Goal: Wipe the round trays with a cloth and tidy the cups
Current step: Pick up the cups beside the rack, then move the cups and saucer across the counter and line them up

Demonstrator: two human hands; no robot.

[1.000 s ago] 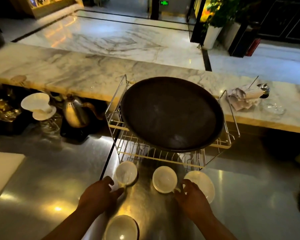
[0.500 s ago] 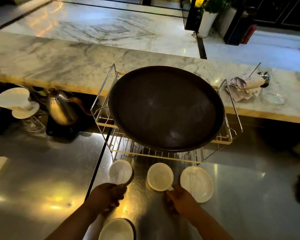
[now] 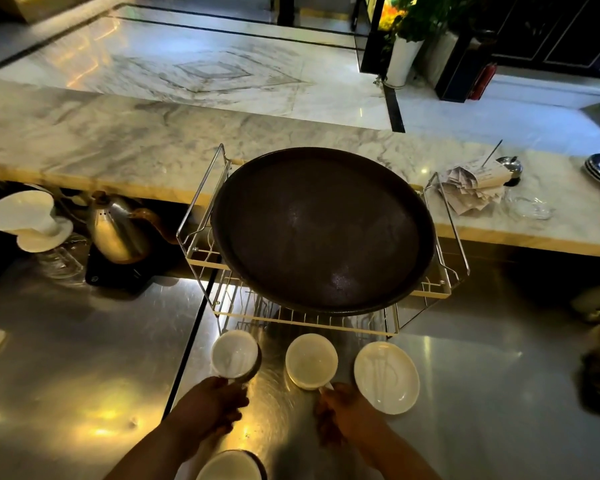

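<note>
Head view: hands since settled on handles. Left hand (image 3: 208, 407) grips left white ceramic cup (image 3: 234, 353); right hand (image 3: 342, 414) pinches middle white ceramic cup (image 3: 310, 360). Both on steel surface (image 3: 84, 341); tidying begun.

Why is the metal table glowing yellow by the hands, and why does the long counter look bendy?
Head view: lamp glare bounces off the steel worktop; the wide-angle lens bends the marble counter; the round tray looks dark with a faint sheen; the left hand holding the left cup and right hand holding the middle cup sit in dim shadow.
</note>
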